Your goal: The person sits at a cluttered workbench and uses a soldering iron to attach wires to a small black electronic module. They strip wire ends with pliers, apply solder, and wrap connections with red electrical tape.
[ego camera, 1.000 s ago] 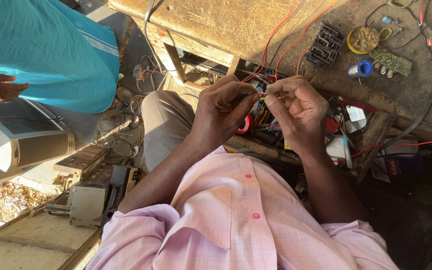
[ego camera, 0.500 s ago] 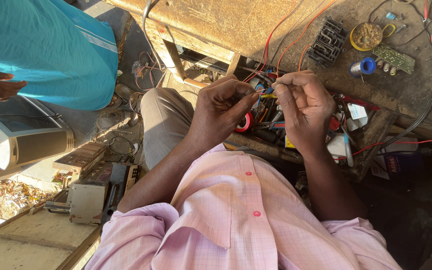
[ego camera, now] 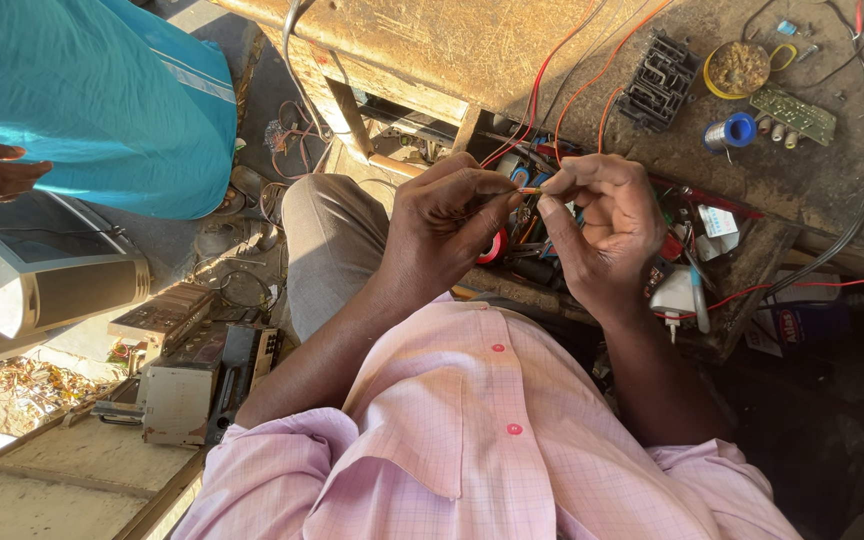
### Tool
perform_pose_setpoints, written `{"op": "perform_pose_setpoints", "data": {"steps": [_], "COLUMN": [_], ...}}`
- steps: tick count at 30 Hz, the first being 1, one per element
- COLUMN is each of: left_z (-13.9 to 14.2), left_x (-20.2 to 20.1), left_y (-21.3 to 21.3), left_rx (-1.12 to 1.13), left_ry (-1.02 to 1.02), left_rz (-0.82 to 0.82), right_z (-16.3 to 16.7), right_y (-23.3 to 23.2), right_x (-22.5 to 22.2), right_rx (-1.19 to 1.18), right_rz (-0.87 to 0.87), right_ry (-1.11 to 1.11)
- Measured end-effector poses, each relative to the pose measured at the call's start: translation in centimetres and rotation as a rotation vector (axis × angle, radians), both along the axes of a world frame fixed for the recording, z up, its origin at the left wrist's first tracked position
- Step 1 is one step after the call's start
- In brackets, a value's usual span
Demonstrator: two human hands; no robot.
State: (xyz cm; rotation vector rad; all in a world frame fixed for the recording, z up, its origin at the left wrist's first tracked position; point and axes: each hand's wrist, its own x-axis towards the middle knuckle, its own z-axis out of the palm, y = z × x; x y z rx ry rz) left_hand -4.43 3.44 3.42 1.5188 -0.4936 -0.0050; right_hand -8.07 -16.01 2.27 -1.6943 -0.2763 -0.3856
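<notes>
Both hands, left hand (ego camera: 447, 225) and right hand (ego camera: 602, 225), pinch a thin orange-red wire (ego camera: 528, 190).

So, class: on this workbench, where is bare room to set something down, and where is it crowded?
Bare: the bench top left of the red wires. Crowded: around the black finned part, blue spool, green circuit board, and under both hands.
</notes>
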Motion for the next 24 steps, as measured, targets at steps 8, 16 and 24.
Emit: {"op": "perform_pose_setpoints", "data": {"steps": [8, 16, 24], "left_z": [0.4, 0.4, 0.4], "left_x": [-0.2, -0.5, -0.7], "left_y": [0.1, 0.0, -0.2], "left_rx": [0.084, 0.109, -0.005], "left_ry": [-0.217, -0.263, -0.077], "left_rz": [0.056, 0.078, 0.024], "right_z": [0.5, -0.4, 0.8], "right_y": [0.1, -0.4, -0.3], "right_x": [-0.8, -0.9, -0.8], "right_rx": [-0.086, 0.169, 0.246], "right_rz": [-0.008, 0.051, 0.019], "right_ry": [-0.090, 0.074, 0.111]}}
